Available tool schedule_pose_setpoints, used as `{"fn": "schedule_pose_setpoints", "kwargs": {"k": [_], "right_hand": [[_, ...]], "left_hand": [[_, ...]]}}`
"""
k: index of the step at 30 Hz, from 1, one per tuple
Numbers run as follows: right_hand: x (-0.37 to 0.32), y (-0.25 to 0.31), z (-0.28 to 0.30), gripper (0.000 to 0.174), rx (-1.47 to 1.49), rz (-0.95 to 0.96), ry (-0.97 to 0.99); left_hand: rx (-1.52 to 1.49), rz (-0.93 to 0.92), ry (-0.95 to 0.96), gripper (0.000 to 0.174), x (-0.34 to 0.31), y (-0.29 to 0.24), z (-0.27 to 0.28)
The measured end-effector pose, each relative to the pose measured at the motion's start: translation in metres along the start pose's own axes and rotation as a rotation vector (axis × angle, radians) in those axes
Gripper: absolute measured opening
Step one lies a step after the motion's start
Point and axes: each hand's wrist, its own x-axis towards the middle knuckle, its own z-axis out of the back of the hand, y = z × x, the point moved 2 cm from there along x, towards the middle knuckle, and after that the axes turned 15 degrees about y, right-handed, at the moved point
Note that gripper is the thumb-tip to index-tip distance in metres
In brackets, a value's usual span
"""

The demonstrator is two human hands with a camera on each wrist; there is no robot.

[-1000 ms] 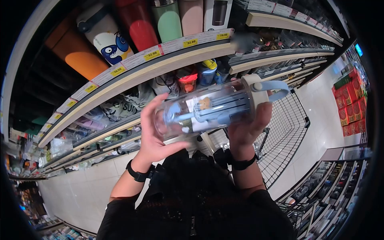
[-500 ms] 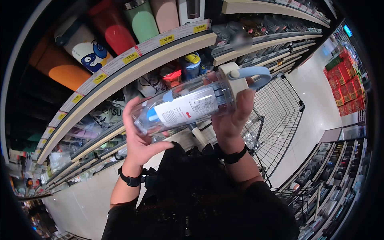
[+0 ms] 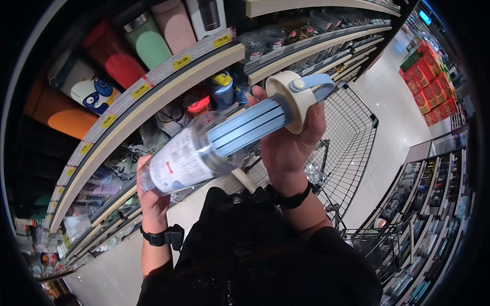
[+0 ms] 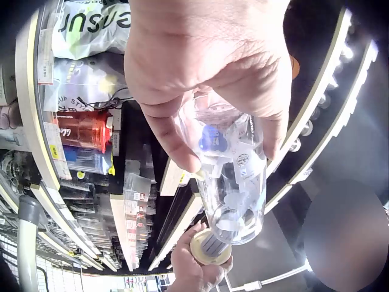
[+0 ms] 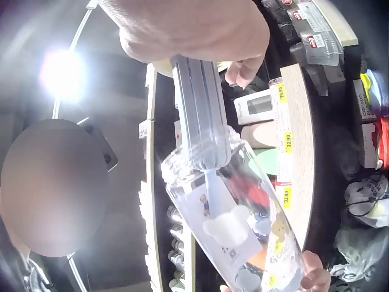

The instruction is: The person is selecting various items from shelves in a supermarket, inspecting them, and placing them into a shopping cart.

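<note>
My left hand [image 3: 152, 199] grips the lower end of a clear plastic bottle [image 3: 178, 162] with a white printed label, tilted across in front of me. In the left wrist view, that hand's fingers and thumb wrap round the bottle [image 4: 234, 188]. My right hand [image 3: 288, 155] holds the cream bottle lid [image 3: 301, 109], which has a blue loop handle [image 3: 320, 81]. From the lid extends a blue slotted strainer [image 3: 250, 127], its far end at the bottle's mouth. The right wrist view shows the strainer [image 5: 197, 115] reaching into the open neck.
Shelves ahead hold tumblers, including a green one [image 3: 147, 41] and a red one [image 3: 113, 53], above a price-tag strip [image 3: 138, 92]. A wire shopping cart [image 3: 349, 137] stands to the right. Beyond it are stacked red boxes [image 3: 426, 86]. Another shelf unit [image 3: 429, 204] lies at lower right.
The lid with its strainer has come off the bottle. My left hand has drawn the bottle down and left, away from the lid in my right hand. The head view has shifted.
</note>
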Motion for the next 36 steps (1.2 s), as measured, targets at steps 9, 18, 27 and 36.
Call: {"fn": "schedule_pose_setpoints", "kwargs": {"k": [9,18,27,36], "right_hand": [[0.01,0.008,0.009,0.07,0.245,-0.069,-0.193],[0.011,0.0,0.015,0.073,0.344,-0.126,-0.181],[0.008,-0.021,0.026,0.074,0.459,-0.34,-0.174],[-0.009,-0.041,0.021,0.074,0.573,-0.54,-0.21]], "left_hand": [[-0.268,0.03,-0.017,0.097,-0.039,0.029,0.074],[-0.223,0.09,-0.012,0.098,-0.03,0.013,0.039],[-0.085,0.059,0.013,0.105,-0.019,0.006,0.021],[-0.093,0.036,0.025,0.111,-0.015,0.002,0.014]]}}
